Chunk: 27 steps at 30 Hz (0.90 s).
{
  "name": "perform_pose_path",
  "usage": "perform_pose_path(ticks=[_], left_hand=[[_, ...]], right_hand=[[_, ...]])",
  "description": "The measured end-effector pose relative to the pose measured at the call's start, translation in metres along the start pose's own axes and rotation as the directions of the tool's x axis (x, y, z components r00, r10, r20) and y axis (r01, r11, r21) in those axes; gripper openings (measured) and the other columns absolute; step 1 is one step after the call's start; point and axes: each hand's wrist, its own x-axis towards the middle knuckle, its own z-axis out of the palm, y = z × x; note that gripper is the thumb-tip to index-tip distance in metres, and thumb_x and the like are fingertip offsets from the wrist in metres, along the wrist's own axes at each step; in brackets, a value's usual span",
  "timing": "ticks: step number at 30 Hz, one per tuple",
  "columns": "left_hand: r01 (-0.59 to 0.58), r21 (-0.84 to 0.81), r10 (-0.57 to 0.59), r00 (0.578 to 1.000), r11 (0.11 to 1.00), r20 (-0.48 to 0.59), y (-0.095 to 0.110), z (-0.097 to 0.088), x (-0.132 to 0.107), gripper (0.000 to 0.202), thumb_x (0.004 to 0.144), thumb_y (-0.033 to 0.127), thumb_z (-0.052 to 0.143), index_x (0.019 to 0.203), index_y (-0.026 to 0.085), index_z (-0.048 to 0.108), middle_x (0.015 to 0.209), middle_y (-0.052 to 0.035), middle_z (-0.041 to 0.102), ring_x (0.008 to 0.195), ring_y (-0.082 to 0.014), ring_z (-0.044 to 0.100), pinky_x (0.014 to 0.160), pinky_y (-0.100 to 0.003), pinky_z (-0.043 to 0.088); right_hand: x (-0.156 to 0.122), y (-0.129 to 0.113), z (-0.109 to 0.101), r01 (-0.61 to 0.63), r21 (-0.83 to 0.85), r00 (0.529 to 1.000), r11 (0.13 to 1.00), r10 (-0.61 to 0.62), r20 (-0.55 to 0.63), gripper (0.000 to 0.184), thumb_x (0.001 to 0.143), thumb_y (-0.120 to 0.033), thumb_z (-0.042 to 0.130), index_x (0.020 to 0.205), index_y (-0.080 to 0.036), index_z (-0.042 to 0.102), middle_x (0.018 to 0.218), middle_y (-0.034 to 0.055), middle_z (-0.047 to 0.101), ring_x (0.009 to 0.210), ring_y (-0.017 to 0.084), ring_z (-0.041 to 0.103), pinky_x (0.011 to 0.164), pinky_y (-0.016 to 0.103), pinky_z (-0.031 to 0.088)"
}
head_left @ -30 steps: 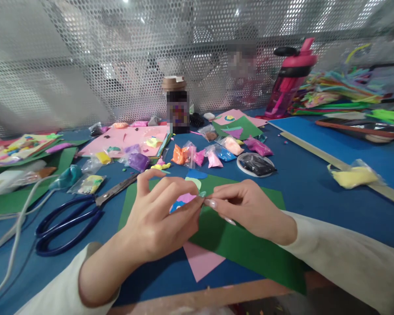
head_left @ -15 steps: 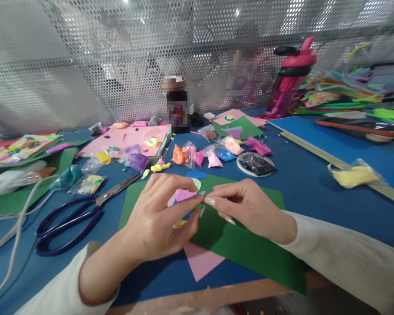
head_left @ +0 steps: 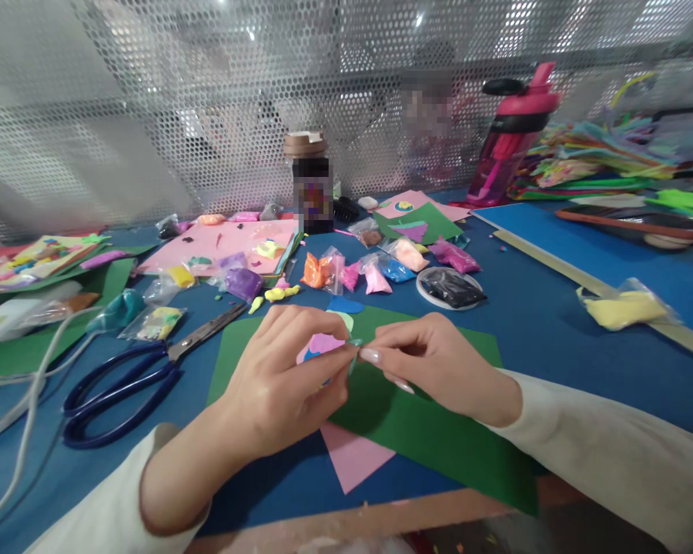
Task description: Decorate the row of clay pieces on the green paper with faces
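My left hand (head_left: pixel 282 385) and my right hand (head_left: pixel 433 362) meet over a green paper sheet (head_left: pixel 427 438) on the blue table. Both pinch a tiny pale teal bit of clay (head_left: pixel 355 343) between fingertips. Under my left fingers lie pink and blue clay shapes (head_left: pixel 317 346) stuck on the green sheet. A pink paper piece (head_left: pixel 352 458) pokes out from under the sheet near the table edge.
Blue-handled scissors (head_left: pixel 121 381) lie left of the sheet. Several small bags of coloured clay (head_left: pixel 375 273) and a round lid with black clay (head_left: pixel 450 288) sit beyond. A pink bottle (head_left: pixel 511 135), a cup (head_left: pixel 312 185), paper stacks and a white cable (head_left: pixel 28 385) surround them; a perforated screen stands behind.
My left fingers shifted slightly over the clay shapes, lifting then curling back; the pinch with my right hand stayed in place.
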Motion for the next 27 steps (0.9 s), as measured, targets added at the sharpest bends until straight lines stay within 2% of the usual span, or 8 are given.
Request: perform_pose_path(ticks=[6,14,16,18,21,24,27], left_hand=[[0.072,-0.036,-0.073,0.997,0.997,-0.027,0.0008,-0.0007,0.001,0.018,0.075,0.006,0.056,0.09,0.015,0.059,0.092,-0.0063,0.054,0.081,-0.015,0.053,0.068,-0.03,0.046],[0.138,-0.13,-0.132,0.99,0.982,0.05,0.0004,-0.0051,0.0004,0.026,0.078,0.006,0.048,0.1,0.012,0.059,0.098,-0.0086,0.049,0.09,-0.0158,0.052,0.076,-0.03,0.047],[0.144,-0.123,-0.139,0.989,0.982,0.05,0.0008,-0.0064,0.0013,0.029,0.077,0.007,0.045,0.103,0.012,0.057,0.099,-0.0091,0.049,0.091,-0.0169,0.052,0.076,-0.032,0.047],[0.148,-0.081,-0.148,0.989,0.986,0.011,0.001,-0.0068,0.0018,0.028,0.076,0.012,0.048,0.102,0.014,0.057,0.099,-0.0091,0.048,0.089,-0.0182,0.052,0.075,-0.034,0.048],[0.173,0.015,-0.17,0.981,0.985,-0.096,0.0007,-0.0054,0.0014,0.015,0.074,0.021,0.06,0.089,0.019,0.061,0.095,-0.007,0.049,0.083,-0.0185,0.053,0.071,-0.037,0.048],[0.202,0.067,-0.187,0.966,0.977,-0.179,-0.0003,-0.0041,0.0004,0.008,0.073,0.019,0.066,0.078,0.022,0.062,0.091,-0.0054,0.05,0.081,-0.018,0.053,0.072,-0.039,0.047],[0.208,0.075,-0.192,0.965,0.975,-0.178,-0.0013,-0.0043,0.0001,0.011,0.075,0.015,0.063,0.082,0.024,0.062,0.091,-0.0055,0.051,0.083,-0.018,0.053,0.071,-0.04,0.047]], right_hand=[[0.0,0.0005,-0.0005,-0.025,0.035,1.0,0.999,0.025,0.003,0.032,0.078,-0.023,0.054,0.047,-0.016,0.049,0.047,-0.0043,0.039,0.045,0.007,0.033,0.044,0.024,0.024],[0.0005,0.0046,-0.002,-0.062,0.098,0.998,0.993,0.064,-0.019,0.025,0.08,-0.031,0.053,0.067,-0.013,0.064,0.046,-0.0043,0.04,0.045,0.007,0.034,0.044,0.024,0.027],[0.0011,0.004,-0.0021,-0.061,0.097,0.997,0.993,0.065,-0.041,0.025,0.079,-0.031,0.054,0.067,-0.013,0.065,0.044,-0.0043,0.039,0.044,0.007,0.034,0.045,0.024,0.027],[0.0015,0.003,-0.0022,-0.062,0.089,0.996,0.994,0.067,-0.056,0.026,0.079,-0.031,0.054,0.064,-0.013,0.064,0.044,-0.0042,0.039,0.044,0.007,0.035,0.045,0.024,0.028],[0.0015,0.0027,-0.0027,-0.071,0.089,0.995,0.994,0.076,-0.06,0.027,0.079,-0.031,0.054,0.064,-0.012,0.064,0.043,-0.004,0.04,0.044,0.007,0.035,0.045,0.024,0.027],[0.0013,0.0051,-0.0036,-0.061,0.125,0.996,0.99,0.067,-0.05,0.025,0.078,-0.031,0.054,0.07,-0.011,0.067,0.044,-0.0034,0.042,0.044,0.007,0.036,0.044,0.024,0.027],[0.0015,0.0089,-0.0048,-0.041,0.198,0.999,0.979,0.046,-0.02,0.024,0.077,-0.03,0.055,0.078,-0.011,0.069,0.049,-0.0022,0.045,0.045,0.007,0.038,0.044,0.023,0.028]])
